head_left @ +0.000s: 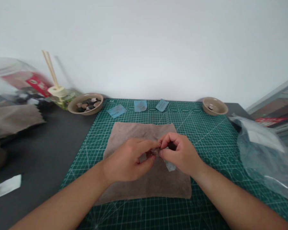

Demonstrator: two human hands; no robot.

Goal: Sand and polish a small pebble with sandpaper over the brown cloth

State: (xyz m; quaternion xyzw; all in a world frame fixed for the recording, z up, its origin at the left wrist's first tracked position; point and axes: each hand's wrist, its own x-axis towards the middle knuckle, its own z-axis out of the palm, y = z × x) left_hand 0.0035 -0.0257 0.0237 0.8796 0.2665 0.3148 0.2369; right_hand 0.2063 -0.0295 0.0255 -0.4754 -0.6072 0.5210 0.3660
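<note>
Between your fingertips, above the middle of the brown cloth, is a small crumpled translucent piece, mostly hidden by your fingers; you cannot tell exactly what it is. Your left hand has its thumb and forefinger closed on the left side of it. Your right hand pinches at its right side, thumb and forefinger nearly meeting, and the two hands' fingertips are touching or almost so. A pale bluish scrap shows just below your right thumb; whether it joins the piece you hold, you cannot tell.

The cloth lies flat on a green cutting mat marked with a white grid. Beyond the cloth, near the mat's far edge, you have three blue slips in a row: a left slip, a middle slip and a right slip. At the far left corner sits a tan bowl of pebbles, with a reed diffuser just beside it. At the far right, a second tan bowl holds something small. A clear plastic bag overlaps the mat's right edge. To your left, a white slip and a folded brown cloth piece rest on the dark desk.
</note>
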